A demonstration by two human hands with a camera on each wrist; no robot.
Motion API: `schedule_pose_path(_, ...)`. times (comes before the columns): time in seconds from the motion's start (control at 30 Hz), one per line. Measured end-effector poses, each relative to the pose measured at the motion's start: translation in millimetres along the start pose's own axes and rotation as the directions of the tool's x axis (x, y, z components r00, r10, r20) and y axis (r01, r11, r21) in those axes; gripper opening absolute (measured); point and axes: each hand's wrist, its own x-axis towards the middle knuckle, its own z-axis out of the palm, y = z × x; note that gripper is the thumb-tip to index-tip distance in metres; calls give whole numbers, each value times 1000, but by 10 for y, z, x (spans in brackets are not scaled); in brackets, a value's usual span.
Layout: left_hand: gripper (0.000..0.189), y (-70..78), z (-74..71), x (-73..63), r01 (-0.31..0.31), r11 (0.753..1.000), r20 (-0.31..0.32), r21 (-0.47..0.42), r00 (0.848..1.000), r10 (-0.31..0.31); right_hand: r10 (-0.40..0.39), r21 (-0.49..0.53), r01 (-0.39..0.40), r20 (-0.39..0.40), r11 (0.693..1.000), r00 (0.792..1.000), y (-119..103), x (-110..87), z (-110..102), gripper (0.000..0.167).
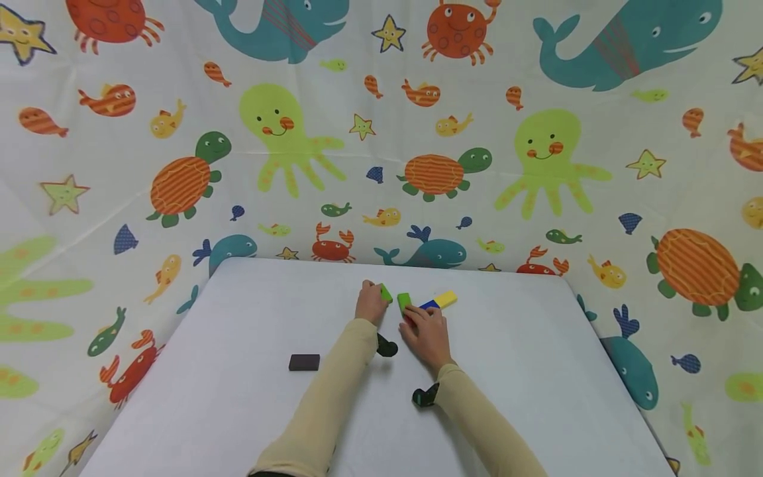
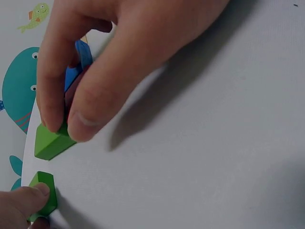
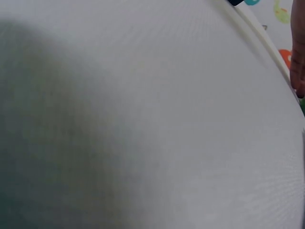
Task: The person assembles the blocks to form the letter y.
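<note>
In the head view my left hand (image 1: 371,303) pinches a small green block (image 1: 386,293) near the table's far side. The left wrist view shows the thumb pressed on this green block (image 2: 46,191). To its right, my right hand (image 1: 428,331) grips a red block (image 1: 408,320) between thumb and fingers, mostly hidden by them. Its fingertips reach the near end of a second green block (image 1: 404,301). A blue block (image 1: 429,305) lies just beyond the right hand, meeting a yellow block (image 1: 446,299) end to end.
A dark brown rectangular block (image 1: 304,362) lies on the white table (image 1: 238,411), left of the left forearm. Behind the table hangs a sea-animal cloth (image 1: 369,218). Black wrist cameras sit on both wrists. The right wrist view is mostly table surface.
</note>
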Motion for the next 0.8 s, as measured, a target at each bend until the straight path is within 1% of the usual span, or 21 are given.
schedule_pose_path(0.1,21,6,-12,2,12,1000,9,-6,1000,-12,-9,29,10,-21,1000,1000,11,-4,-5,33)
schedule_pose_path(0.17,22,-15,5,25,20,1000,19,-14,1000,-19,14,37,-13,-33,999,999,28,-3,2,30)
schedule_pose_path(0.27,21,-59,44,66,16,999,24,-35,1000,-16,102,78,-97,-55,992,993,52,5,2,31)
schedule_pose_path(0.3,21,-74,58,80,13,999,23,-34,1000,-12,139,95,-132,-63,987,988,57,10,-4,33)
schedule_pose_path(0.33,19,-108,95,97,-15,1000,0,-24,1000,15,177,114,-168,-70,979,982,62,8,-15,35)
schedule_pose_path(0.4,18,-113,108,101,-18,1000,3,-23,1000,18,240,152,-226,-80,962,967,62,1,-54,37)
schedule_pose_path(0.5,19,-103,103,96,-7,1000,10,-15,1000,8,292,155,-280,-62,948,954,51,-17,-113,44)
schedule_pose_path(0.53,20,-93,94,88,-3,1000,11,-15,1000,3,302,142,-292,-52,946,952,49,-26,-129,47)
schedule_pose_path(0.57,21,-60,65,70,26,999,33,-21,999,-25,310,128,-303,-39,944,950,48,-35,-142,50)
schedule_pose_path(0.63,22,-35,47,51,37,999,30,-10,999,-37,315,96,-312,-12,945,949,51,-48,-150,54)
schedule_pose_path(0.7,23,-11,31,30,49,999,27,-6,998,-49,314,76,-313,4,947,949,57,-57,-149,54)
schedule_pose_path(0.8,23,10,24,4,51,999,23,-1,998,-51,314,79,-313,6,946,950,56,-70,-147,52)
